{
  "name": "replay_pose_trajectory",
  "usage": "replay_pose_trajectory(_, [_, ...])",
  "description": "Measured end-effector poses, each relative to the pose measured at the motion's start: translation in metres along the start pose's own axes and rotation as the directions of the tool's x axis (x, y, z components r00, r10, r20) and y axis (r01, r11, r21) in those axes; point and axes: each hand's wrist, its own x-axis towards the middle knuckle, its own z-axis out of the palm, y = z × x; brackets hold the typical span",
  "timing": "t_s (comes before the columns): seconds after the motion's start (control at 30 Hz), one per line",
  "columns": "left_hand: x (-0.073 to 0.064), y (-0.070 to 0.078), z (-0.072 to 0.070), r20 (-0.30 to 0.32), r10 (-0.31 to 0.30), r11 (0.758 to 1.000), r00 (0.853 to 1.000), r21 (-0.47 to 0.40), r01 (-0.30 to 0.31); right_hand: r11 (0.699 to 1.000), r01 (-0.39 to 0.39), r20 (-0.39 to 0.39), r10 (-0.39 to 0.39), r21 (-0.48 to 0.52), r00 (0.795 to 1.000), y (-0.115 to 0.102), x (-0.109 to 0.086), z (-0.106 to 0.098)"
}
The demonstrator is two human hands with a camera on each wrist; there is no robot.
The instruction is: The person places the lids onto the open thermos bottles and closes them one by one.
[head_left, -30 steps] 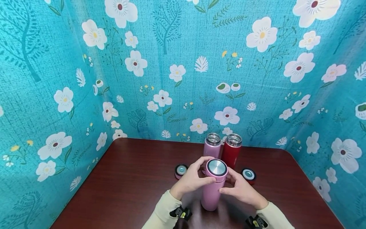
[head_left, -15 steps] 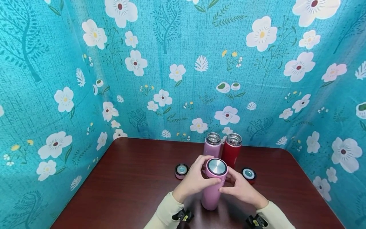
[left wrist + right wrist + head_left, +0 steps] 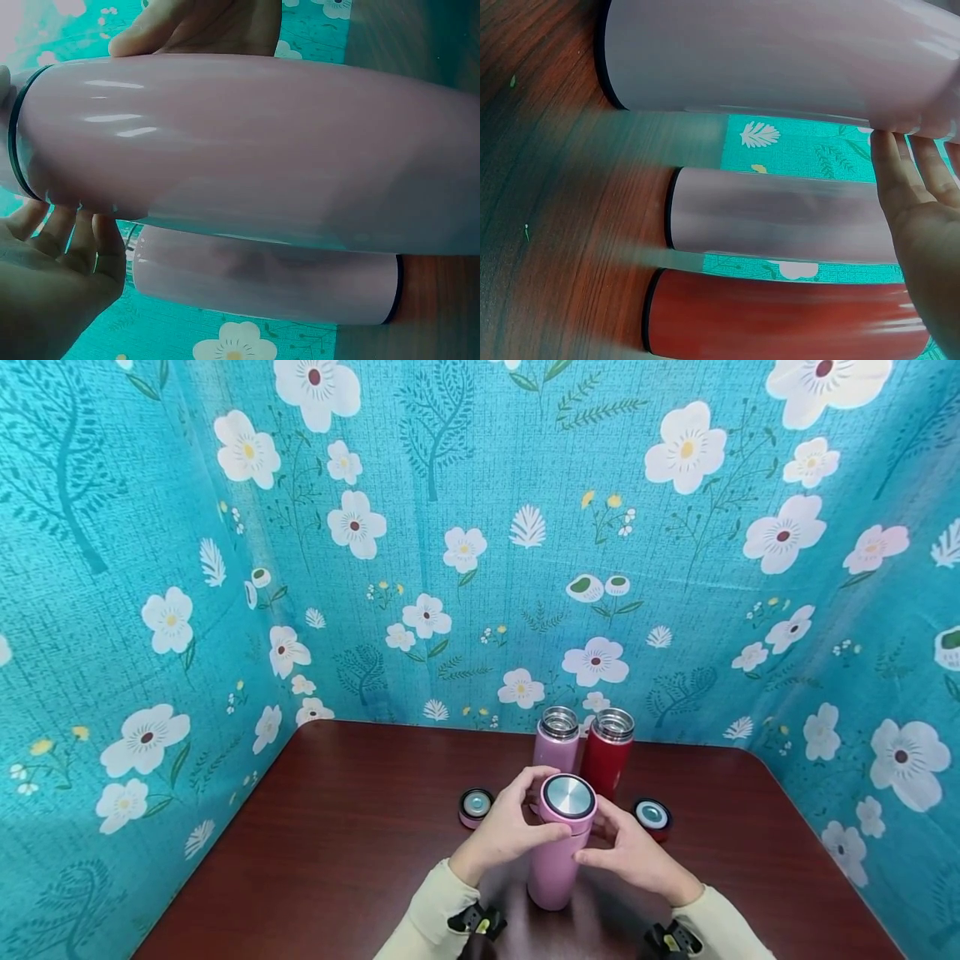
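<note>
Teal floral cloth (image 3: 480, 635) walls the far side and both flanks beyond the hands. Dark red-brown table (image 3: 330, 827) below; its far edge runs along the cloth, behind everything on it. Widest room for moving: a long stretch of tabletop outward from the left hand (image 3: 504, 833) to the near-left edge; a narrower strip outward from the right hand (image 3: 637, 858). Straight ahead of the hands the going is tight. Front pink bottle (image 3: 552, 870) stands between the hands, roughly upright, base apparently on the table. Left hand grasps it at the lid end, thumb near the seam; right hand grips the upper body, thumb to the near side. Just beyond the fingers, two mates, near each other: red bottle (image 3: 606, 764) and lavender bottle (image 3: 556, 752), both uncapped, steel mouths showing. Small pieces: red lid (image 3: 652, 817) just beyond the right hand, pink lid (image 3: 475, 808) just beyond the left, both apparently inner face up. Silver-topped lid (image 3: 568, 797) sits on the held bottle; loose or tight, cannot tell. My reckoning: two bottles opened, the third left to uncap.
</note>
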Motion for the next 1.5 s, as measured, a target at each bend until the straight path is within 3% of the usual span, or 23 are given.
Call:
replay_pose_trajectory(0.27, [-0.001,0.009,0.003,-0.033,-0.001,0.997,0.999,0.073,0.004,1.000,0.021,0.003,-0.021,-0.003,1.000,0.002,0.000,-0.001])
replay_pose_trajectory(0.47, [0.000,0.009,0.005,-0.051,-0.008,0.998,0.999,0.065,0.011,1.000,0.006,-0.006,-0.006,-0.015,1.000,0.001,0.000,-0.001])
replay_pose_trajectory(0.8, [0.001,0.000,-0.003,0.019,0.004,0.999,1.000,-0.035,-0.003,1.000,-0.008,-0.006,0.008,-0.005,1.000,0.001,0.000,0.000])
replay_pose_trajectory(1.0, [0.000,0.000,-0.003,0.043,0.028,1.000,0.999,-0.013,-0.028,1.000,-0.019,-0.005,0.019,0.002,1.000,0.000,-0.001,0.000])
replay_pose_trajectory(1.33, [-0.001,0.008,0.003,-0.028,-0.032,0.999,0.999,0.021,0.032,1.000,-0.020,-0.001,0.020,0.006,1.000,-0.001,0.000,-0.001])
replay_pose_trajectory(1.5, [0.000,0.006,0.001,-0.019,-0.027,1.000,0.999,0.005,0.027,1.000,-0.024,0.001,0.024,0.003,1.000,-0.001,0.000,-0.001])
